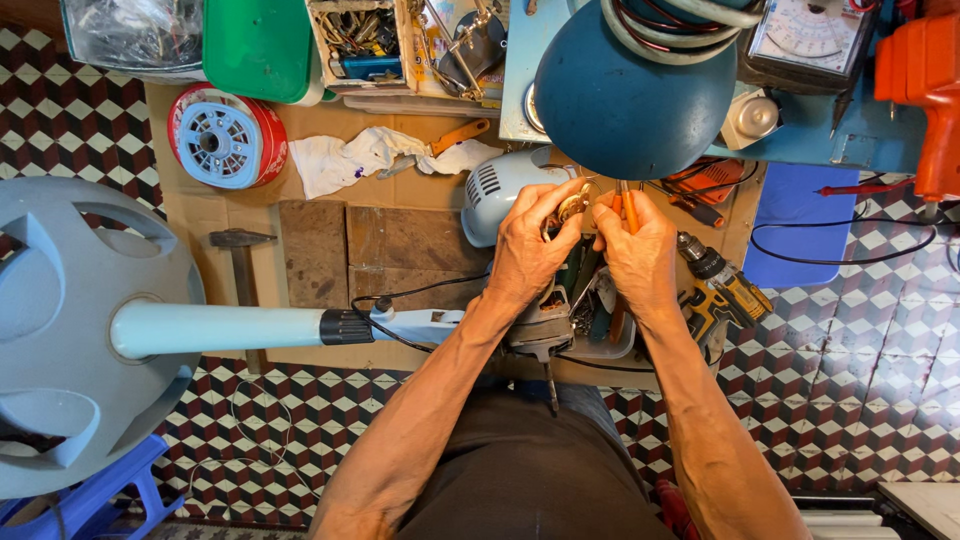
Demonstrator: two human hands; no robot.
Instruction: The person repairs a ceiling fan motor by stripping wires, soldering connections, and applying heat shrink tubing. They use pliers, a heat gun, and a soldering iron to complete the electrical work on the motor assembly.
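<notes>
The pale blue fan base (90, 330) is the biggest thing in view, lying on its side with its light blue pole (220, 328) running across a cardboard sheet (400, 190) spread over the patterned tile floor. Past the far end of that pole from the base sits the white fan motor housing (500, 190), and just above the housing hangs the round teal lamp shade (630, 95). On the side of the housing away from the fan base lies a yellow and black cordless drill (722, 290). Beyond the housing, toward the top of the cardboard, a crumpled white rag (345, 160) lies spread, and further along toward the base side is a red-rimmed spool (227, 138). A hammer (242, 255) lies between the spool and the pole. Right beside the housing, the left hand (528, 250) has its fingers curled narrowly around a small brass-coloured motor part (572, 206). The right hand (640, 255) is closed around an orange-handled screwdriver (625, 208), whose tip is hidden at that same part.
</notes>
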